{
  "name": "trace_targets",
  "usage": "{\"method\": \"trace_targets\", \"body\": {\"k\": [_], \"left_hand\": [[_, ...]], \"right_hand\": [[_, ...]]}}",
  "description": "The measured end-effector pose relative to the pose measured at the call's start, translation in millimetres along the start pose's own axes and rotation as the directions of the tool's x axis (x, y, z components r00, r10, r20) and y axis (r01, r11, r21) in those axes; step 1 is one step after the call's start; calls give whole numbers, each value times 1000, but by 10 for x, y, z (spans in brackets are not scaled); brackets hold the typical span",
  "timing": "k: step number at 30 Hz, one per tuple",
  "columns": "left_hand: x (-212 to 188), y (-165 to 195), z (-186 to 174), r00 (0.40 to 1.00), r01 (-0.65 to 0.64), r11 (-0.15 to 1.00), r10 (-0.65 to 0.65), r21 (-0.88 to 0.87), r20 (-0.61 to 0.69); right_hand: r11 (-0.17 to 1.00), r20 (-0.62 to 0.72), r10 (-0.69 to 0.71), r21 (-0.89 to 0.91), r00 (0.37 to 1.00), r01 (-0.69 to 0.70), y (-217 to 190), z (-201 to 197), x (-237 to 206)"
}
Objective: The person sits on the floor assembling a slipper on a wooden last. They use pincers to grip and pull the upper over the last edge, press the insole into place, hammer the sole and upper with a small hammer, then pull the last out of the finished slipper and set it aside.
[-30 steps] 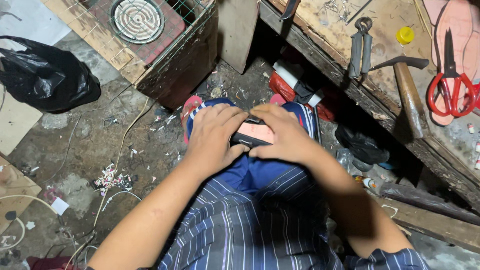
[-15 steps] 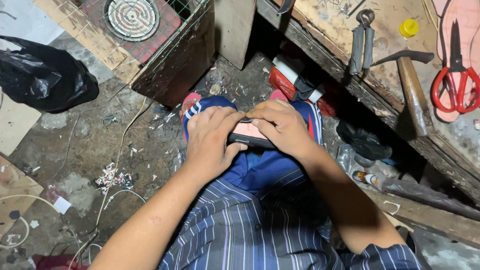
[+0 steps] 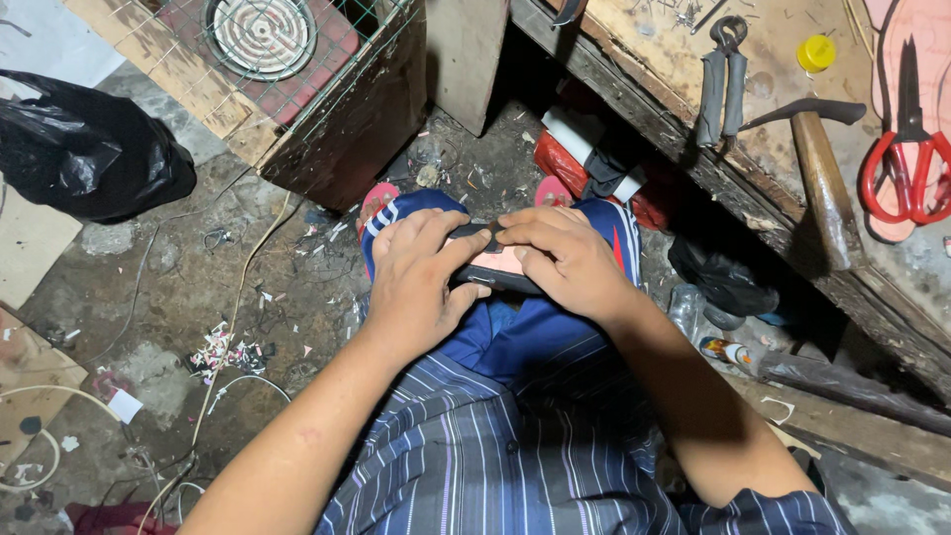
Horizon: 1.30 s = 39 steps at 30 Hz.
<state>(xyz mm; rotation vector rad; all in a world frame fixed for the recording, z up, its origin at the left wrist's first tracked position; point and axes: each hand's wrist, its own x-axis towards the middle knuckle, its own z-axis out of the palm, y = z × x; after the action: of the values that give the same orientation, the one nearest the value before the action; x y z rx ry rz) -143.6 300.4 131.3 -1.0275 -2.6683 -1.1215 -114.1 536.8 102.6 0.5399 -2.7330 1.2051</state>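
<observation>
Both hands down at the knees, closed around one small flat piece (image 3: 500, 266), pinkish on its face with a dark edge. Left hand (image 3: 416, 277) curled over the piece's left end, fingers wrapped across the top, thumb tucked under the near edge. Right hand (image 3: 565, 260) clamped on the right end, fingertips pressing down on a dark strip (image 3: 477, 233) along the far edge, just where the two grips meet. Grip of each hand snug on the piece, not spread; how the piece is shaped beneath the fingers, impossible to tell.

Piece resting on the lap, over blue trousers (image 3: 515, 342), between the two knees. Nearer the body than the grips, a striped blue shirt (image 3: 475, 456).

Beyond the grips, on the dirty floor (image 3: 149, 327), red sandals (image 3: 376, 203) poking out past the knees. Up and right of the right grip, a wooden counter (image 3: 693, 59) carrying pliers with grey handles (image 3: 721, 84), a hammer with a wooden handle (image 3: 822, 183), red-handled scissors (image 3: 906, 168) and a yellow cap (image 3: 815, 52), all well apart from the hands. Far left of the left grip, a black plastic bag (image 3: 84, 149); above it, a wooden box (image 3: 327, 119) under wire mesh with a round coil (image 3: 260, 32) inside.
</observation>
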Motion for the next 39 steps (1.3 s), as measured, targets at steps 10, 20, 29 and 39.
{"method": "trace_targets", "body": {"k": [10,20,29,39], "left_hand": [[-45,-58,51,1000,-16,1000,16,-22,-10],[-130,-16,242,997,-23,999,21,-26,-71],[-29,52,303,994,92,982,-101,-162,-48],[11,-35,352,994,106,979,-109,-173,-10]], "right_hand": [[987,58,-73,-141,996,81,-81,-19,-24],[992,34,-72,-102,997,75,-13,-20,-69],[996,23,-42,-84,999,44,61,-26,-55],[994,7,-41,-99,999,42,125,-45,-56]]}}
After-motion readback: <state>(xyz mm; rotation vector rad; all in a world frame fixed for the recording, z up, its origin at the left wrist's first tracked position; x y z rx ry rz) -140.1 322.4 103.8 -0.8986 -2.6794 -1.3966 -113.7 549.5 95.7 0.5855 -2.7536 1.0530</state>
